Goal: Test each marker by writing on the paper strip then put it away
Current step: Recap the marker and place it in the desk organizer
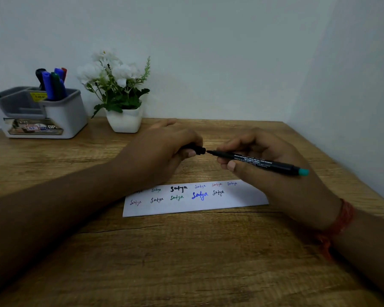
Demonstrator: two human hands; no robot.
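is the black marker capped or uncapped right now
Uncapped: the marker in the right hand shows its bare tip, and the left hand holds the cap just off it.

The left hand [164,149] wraps the black cap [196,150] so only its open end shows, and it covers the upper left corner of the paper strip [195,199] with the first word there. The fine white print on the marker [257,161] is too small to read. At the frame's left edge, the grey organizer [60,116] is cut off, its labels are blurred, and the lower barrels of its markers [52,84] are hidden.
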